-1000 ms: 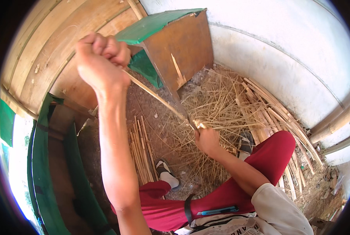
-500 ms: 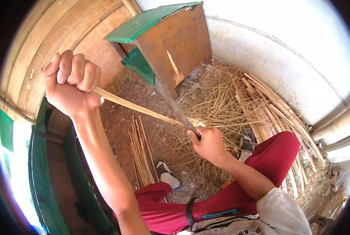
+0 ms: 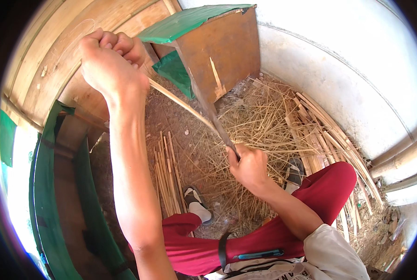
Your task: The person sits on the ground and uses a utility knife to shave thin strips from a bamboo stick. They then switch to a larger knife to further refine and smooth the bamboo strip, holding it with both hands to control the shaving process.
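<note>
Raised at the upper left, my left hand (image 3: 117, 58) is closed around one end of a pale split-bamboo strip (image 3: 183, 104). The strip slants down to the right and meets the blade of a long dark knife (image 3: 211, 114). My right hand (image 3: 249, 169) is wrapped round the knife's handle, low over the straw-like shavings near my bent leg. From that fist the blade points up and away, overlapping the cabinet's lower corner in the picture. The strip's far end, by the blade, is hard to make out.
Thin shavings (image 3: 255, 126) cover the ground ahead. Long split strips (image 3: 332, 135) lie along the white wall at right; a smaller bundle (image 3: 168, 170) lies beside my left foot. A brown cabinet with a green top (image 3: 222, 46) stands ahead, and a green-edged frame (image 3: 47, 200) at left.
My left hand has moved up and to the right with the strip, and its wrist has turned. My right hand and the knife have stayed nearly in place. The view has shifted slightly.
</note>
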A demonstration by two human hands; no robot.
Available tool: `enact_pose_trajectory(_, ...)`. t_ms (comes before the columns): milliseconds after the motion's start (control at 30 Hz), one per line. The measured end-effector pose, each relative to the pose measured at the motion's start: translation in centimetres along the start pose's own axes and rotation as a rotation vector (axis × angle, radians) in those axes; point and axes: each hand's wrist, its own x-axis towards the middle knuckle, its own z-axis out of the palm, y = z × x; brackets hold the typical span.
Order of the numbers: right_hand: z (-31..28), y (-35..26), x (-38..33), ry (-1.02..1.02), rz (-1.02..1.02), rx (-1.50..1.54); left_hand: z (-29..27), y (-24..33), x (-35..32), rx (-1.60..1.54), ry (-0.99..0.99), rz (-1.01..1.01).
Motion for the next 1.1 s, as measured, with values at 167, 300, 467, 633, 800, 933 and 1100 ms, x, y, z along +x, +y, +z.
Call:
enact_pose_trajectory(167, 0.4, -1.3, 0.0, -0.018, -0.093, -0.079, -0.6, 0.2, 0.0, 0.009, 0.008, 0.041)
enact_pose_trajectory(300, 1.8, 3.5, -1.9, -0.187, 0.012, -0.234, 1.0, 0.4, -0.9, 0.005, 0.068, 0.019)
enact_pose_trajectory(467, -0.4, -0.8, 0.7, 0.045, 0.016, 0.087, -1.3, 0.1, -0.4, -0.07, 0.061, 0.087)
enact_pose_trajectory(633, 3.7, 5.7, -3.5, -0.15, 0.041, -0.184, -1.0, 0.7, -0.1, -0.086, -0.013, -0.014)
enact_pose_trajectory(800, 5.6, 7.5, -4.9, -0.162, 0.069, -0.254, -2.2, 1.7, -0.2, -0.039, -0.156, -0.091)
enact_pose_trajectory(933, 2.9, 2.2, -2.4, -0.064, 0.081, -0.034, -3.2, 0.7, 0.9, -0.01, 0.037, 0.08)
enact_pose_trajectory(1100, 6.5, 9.0, -7.1, -0.208, 0.099, -0.227, -1.7, -0.7, 1.4, 0.038, 0.186, 0.13)
